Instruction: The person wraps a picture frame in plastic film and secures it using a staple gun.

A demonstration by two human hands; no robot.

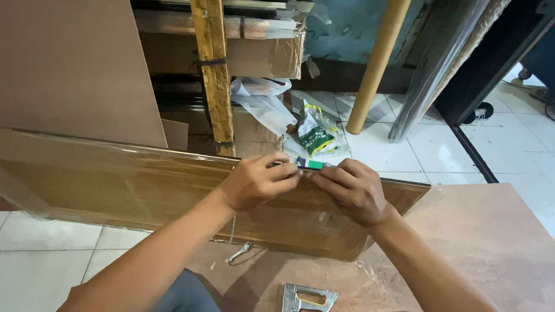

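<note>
Both hands, left (256,181) and right (353,191), pinch a small green cutter (310,163) at the panel (121,186) top edge; next needs a steady slide along it.

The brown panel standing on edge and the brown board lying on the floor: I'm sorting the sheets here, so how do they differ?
The brown panel stands on its long edge, wrapped in clear film; the brown board lies flat on the tiles, mostly bare. The left hand and right hand pinch at the panel's top edge, while the board only carries a metal staple gun. The panel looks glossier, the board matt. Both are brown sheets.
</note>
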